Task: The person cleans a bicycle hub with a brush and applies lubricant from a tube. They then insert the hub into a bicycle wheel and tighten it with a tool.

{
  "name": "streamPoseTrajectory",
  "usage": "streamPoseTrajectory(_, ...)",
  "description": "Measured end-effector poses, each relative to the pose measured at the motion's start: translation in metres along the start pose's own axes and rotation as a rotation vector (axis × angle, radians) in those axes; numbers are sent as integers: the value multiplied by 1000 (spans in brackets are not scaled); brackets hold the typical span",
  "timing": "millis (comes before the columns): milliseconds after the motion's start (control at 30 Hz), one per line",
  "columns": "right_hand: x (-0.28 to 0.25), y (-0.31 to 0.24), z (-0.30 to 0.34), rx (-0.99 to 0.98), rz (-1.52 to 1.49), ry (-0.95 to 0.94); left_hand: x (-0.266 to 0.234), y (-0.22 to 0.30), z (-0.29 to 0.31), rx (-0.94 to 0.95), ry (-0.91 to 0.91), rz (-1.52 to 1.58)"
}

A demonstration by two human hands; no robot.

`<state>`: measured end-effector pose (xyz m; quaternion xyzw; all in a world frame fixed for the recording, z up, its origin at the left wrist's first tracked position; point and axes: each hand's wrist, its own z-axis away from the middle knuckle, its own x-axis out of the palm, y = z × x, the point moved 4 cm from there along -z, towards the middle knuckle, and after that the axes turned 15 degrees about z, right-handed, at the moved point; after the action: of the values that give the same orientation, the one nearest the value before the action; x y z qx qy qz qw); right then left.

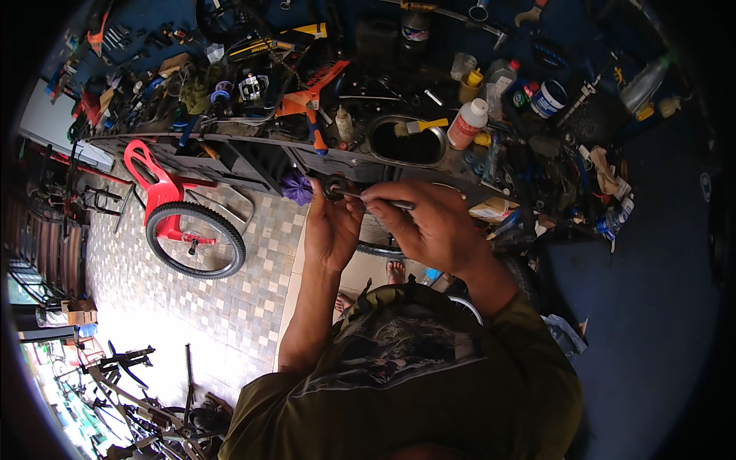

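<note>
In front of my chest my left hand [334, 231] is closed around a small dark ring-shaped part [335, 186], held up between thumb and fingers. My right hand [433, 222] pinches a slim metal tool [402, 204], whose thin end reaches to the ring's right side. Whether its tip touches the ring or goes into it, I cannot tell. Just beyond both hands runs the front edge of a cluttered workbench. A metal basin [440, 157] of dark contents stands there, with a yellow-handled brush [422, 126] lying across its rim.
On the bench are a white-capped bottle [468, 124], a small squeeze bottle [344, 124], an orange-handled tool [316, 132] and a white-and-blue tub [549, 98]. A purple cloth [296, 186] hangs below. At left, a bicycle wheel [196, 239] leans against a red chair [162, 192].
</note>
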<state>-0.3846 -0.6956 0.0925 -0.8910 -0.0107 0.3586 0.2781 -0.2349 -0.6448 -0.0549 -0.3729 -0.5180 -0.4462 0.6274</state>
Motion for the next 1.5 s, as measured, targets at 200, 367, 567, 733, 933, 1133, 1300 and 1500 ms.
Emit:
streamPoseTrajectory(200, 15, -9, -1, -121, 150, 14, 7, 2, 20, 70, -235, -471)
streamPoseTrajectory(367, 13, -14, 0, -122, 134, -20, 24, 18, 19, 278, -462, -1291)
streamPoseTrajectory(567, -4, -21, 0, -111, 177, -22, 53, 12, 21, 501, -572, -1662)
streamPoseTrajectory(733, -18, -24, 4, -85, 176, -22, 50, 0, 21, 456, -470, -1596)
streamPoseTrajectory(933, -21, -26, 13, -201, 252, 20, 45, -11, 20, 482, -448, -1507)
streamPoseTrajectory(1133, -28, -20, 21, -181, 250, 31, 50, -22, 15, 484, -472, -1460)
streamPoseTrajectory(1300, -26, -5, 24, -135, 278, 43, 42, -31, 5, 474, -439, -1596)
streamPoseTrajectory(1500, -28, 15, 30, -139, 295, 28, 32, -46, -11, 507, -482, -1659)
